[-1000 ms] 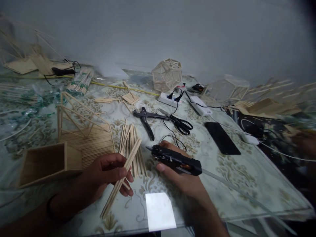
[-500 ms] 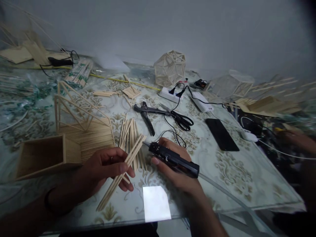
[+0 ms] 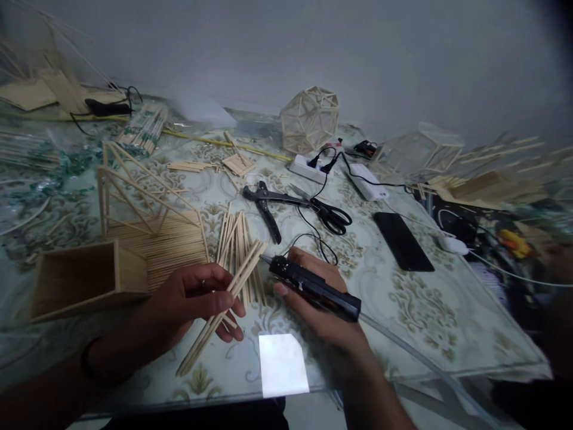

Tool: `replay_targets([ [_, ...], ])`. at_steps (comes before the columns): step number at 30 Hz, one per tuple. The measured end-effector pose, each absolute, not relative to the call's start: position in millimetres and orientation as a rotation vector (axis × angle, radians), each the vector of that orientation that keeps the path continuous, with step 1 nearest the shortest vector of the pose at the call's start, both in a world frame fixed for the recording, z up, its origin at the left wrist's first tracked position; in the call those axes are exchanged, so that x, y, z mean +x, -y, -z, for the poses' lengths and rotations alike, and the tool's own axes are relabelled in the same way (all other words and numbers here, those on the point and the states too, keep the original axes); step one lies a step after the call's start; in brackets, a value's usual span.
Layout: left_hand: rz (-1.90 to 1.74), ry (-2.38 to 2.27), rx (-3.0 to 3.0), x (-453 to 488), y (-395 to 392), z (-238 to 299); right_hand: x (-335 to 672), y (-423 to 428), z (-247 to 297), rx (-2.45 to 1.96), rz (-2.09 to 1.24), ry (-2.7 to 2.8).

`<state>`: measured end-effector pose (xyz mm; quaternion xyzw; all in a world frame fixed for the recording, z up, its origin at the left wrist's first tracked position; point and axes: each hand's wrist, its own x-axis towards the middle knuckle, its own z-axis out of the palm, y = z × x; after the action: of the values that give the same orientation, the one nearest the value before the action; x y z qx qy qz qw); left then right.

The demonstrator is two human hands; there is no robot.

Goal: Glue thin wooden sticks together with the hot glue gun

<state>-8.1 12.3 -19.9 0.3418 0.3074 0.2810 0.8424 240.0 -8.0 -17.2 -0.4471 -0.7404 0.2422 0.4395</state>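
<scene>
Wooden sticks (image 3: 201,340) pinched slantwise in left hand (image 3: 197,298); right hand (image 3: 324,325) gripping glue gun (image 3: 313,288), nozzle (image 3: 265,258) just beside sticks.

A plain grey-blue wall (image 3: 215,48) fills the upper part of the view, smooth and dim, fading to near black at the top right corner. Below it the table (image 3: 421,316) stretches back toward the wall, its pale, glossy top patterned with olive-brown scrolls and leaves. A bright white patch (image 3: 283,365) glares at the near edge. Beneath that edge, a strip of pale floor (image 3: 313,412) shows.
</scene>
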Motion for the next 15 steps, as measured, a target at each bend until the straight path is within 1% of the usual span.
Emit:
replay_targets([
  [15, -0.589, -0.669, 0.726, -7.5, -11.0, 19.9, 243.4, 9.7, 16.9, -1.231, -0.587, 1.852],
])
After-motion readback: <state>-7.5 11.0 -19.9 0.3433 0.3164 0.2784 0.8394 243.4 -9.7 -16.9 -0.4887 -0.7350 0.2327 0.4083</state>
